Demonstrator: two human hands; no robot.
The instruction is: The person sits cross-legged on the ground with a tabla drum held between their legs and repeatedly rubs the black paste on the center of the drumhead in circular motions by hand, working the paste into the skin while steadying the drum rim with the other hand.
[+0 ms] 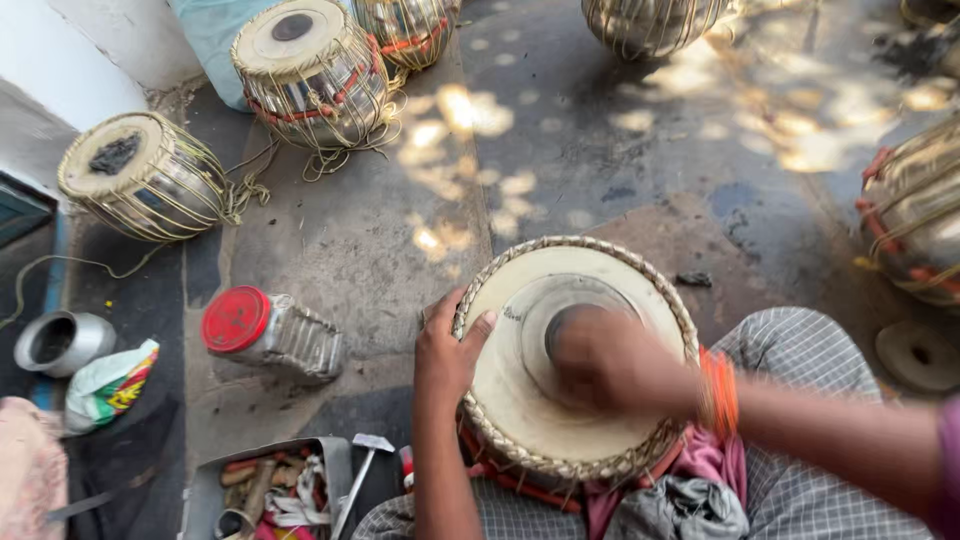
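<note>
Clearly, the drum (pixel 575 365) is propped in the lap, its braided rim gripped by the left hand (pixel 447 350). The blurred right hand (pixel 610 365) is pressed on the skin; its grip cannot be told. The metal body is judged heavy and the skin delicate, so it is best held by the rim.

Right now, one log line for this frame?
left hand grips drum rim | right hand blurred on drum head centre | hammer untouched

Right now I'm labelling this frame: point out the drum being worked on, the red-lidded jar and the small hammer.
drum (pixel 510 390), head view, bare pale skin left of centre.
red-lidded jar (pixel 236 320), head view, middle of red lid.
hammer (pixel 372 442), head view, metal head.
</note>
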